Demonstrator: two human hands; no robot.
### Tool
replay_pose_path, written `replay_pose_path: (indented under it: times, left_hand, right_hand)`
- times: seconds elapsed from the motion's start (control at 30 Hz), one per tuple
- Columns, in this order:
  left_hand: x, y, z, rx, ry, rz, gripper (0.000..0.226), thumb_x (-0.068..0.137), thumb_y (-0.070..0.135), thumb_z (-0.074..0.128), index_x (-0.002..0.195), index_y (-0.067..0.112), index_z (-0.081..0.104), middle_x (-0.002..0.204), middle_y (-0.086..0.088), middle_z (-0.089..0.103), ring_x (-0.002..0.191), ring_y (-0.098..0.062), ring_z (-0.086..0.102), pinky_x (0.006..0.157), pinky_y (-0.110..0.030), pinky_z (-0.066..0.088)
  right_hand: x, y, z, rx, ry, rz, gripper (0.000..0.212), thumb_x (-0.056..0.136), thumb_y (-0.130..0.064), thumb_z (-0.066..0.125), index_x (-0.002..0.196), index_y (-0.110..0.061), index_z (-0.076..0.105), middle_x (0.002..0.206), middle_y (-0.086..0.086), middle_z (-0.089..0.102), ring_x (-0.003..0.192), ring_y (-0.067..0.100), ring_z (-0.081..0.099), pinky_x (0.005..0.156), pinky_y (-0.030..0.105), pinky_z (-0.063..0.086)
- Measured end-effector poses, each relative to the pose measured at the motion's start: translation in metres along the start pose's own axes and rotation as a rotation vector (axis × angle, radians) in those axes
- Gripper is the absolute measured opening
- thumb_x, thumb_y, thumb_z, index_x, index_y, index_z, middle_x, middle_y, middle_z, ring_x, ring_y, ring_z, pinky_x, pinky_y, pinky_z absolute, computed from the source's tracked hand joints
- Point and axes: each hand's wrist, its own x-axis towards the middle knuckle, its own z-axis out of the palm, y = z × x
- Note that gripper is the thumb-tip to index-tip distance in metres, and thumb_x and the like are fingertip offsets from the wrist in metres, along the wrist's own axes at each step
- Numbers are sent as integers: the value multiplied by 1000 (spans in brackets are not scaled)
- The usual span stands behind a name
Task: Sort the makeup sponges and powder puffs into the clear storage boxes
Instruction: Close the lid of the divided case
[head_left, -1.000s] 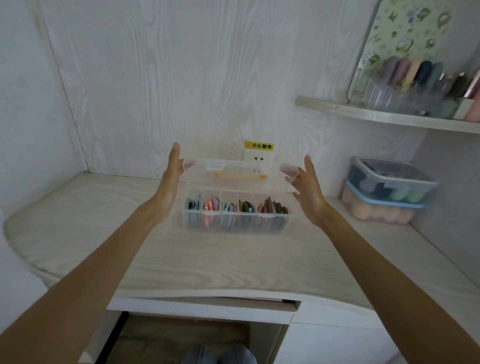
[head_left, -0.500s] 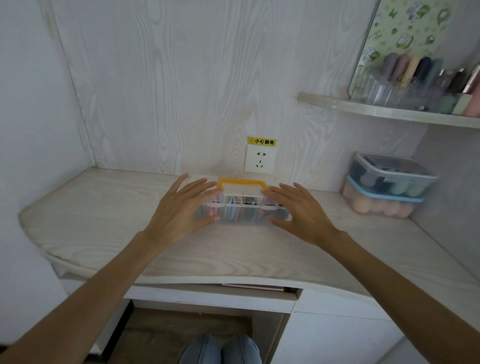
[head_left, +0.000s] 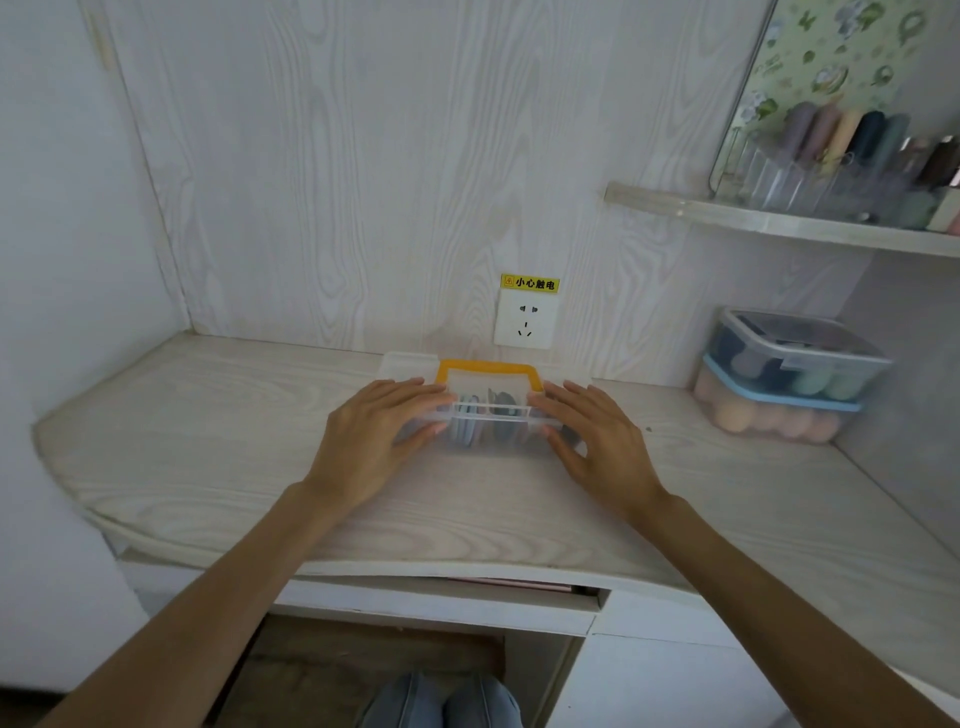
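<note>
Lid down now on the clear divided box (head_left: 485, 415), where a second ago it stood raised with both palms at its ends; orange handle (head_left: 491, 375) folded flat across the top. Left hand (head_left: 374, 441) laid over the left end, fingers straight on the lid, thumb along the front wall, pressing rather than gripping. Right hand (head_left: 597, 441) mirrored on the right end, fingers flat, thumb at the front edge. Powder puffs (head_left: 480, 423) inside, standing on edge in their compartments, blue and grey visible between the two hands. Probably latching, so this box looks finished. Box well back on the desk (head_left: 208, 441), just short of the wall socket (head_left: 525, 318), little room behind. Wide bare desktop to the left and in front, curved front edge well clear of the box. To the right, stacked lidded boxes (head_left: 789, 379) of sponges in the corner, apart from the right hand; shelf (head_left: 779, 221) overhead there, so less headroom on that side.
</note>
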Motion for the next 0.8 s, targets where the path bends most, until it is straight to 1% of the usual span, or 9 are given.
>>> replay_pose_path:
  times: [0.17,0.3,0.37,0.43,0.47,0.53,0.63,0.7,0.8]
  left_hand:
    - [2,2,2,-36,-15,-35,37,88,47,50,117,29,65,121,11,65,118,-8,57,101,-29,44]
    - [-1,7,4,-103,-5,-104,44,88,43,58,130,31,52,142,7,47,134,-11,41,115,-33,23]
    - [-3,14,1,-183,42,-319,72,82,50,63,143,25,33,154,2,27,143,-15,22,117,-36,16]
    - [0,18,-3,-427,83,-793,95,76,57,62,149,14,19,156,-6,18,144,-21,18,116,-37,17]
    - [4,16,-3,-584,77,-1014,93,79,60,55,149,10,19,155,-9,21,142,-24,23,116,-38,19]
    - [11,10,4,-828,29,-1204,69,91,54,44,139,5,39,142,-13,42,128,-27,42,108,-38,31]
    - [21,14,13,-842,92,-1196,41,94,38,48,111,3,60,116,-21,60,107,-33,57,94,-41,43]
    - [31,21,20,-874,139,-1173,24,94,32,52,92,9,60,101,-19,59,90,-27,56,81,-36,42]
    - [57,36,34,-907,121,-1129,18,94,28,53,86,12,54,83,-8,49,69,-17,43,62,-29,33]
  right_hand:
    - [2,0,2,125,-26,86,38,91,-38,53,126,-25,60,133,-2,59,128,18,50,114,35,30]
    - [5,-10,-5,321,-31,254,42,89,-28,63,130,-27,55,142,-4,48,136,10,32,117,35,23]
    - [3,-15,-12,456,28,524,55,89,-36,60,140,-27,42,149,-4,36,138,11,29,113,30,23]
    - [1,-19,-16,683,28,889,61,91,-44,54,144,-21,34,149,-2,35,134,16,35,108,31,29]
    - [1,-21,-16,794,-14,1016,60,93,-48,47,143,-17,34,147,1,38,129,18,40,105,32,31]
    - [3,-28,-7,923,-96,1140,57,98,-48,34,142,-13,37,142,5,43,122,20,43,100,32,32]
    - [11,-30,-1,1008,-47,1212,54,100,-44,30,144,-13,35,145,4,40,130,21,39,105,33,30]
    - [18,-22,-6,1039,6,1219,55,100,-45,32,146,-14,33,150,3,36,135,21,36,110,35,28]
    - [29,5,-16,993,103,1238,56,98,-48,36,143,-15,37,149,2,38,135,22,36,109,34,28]
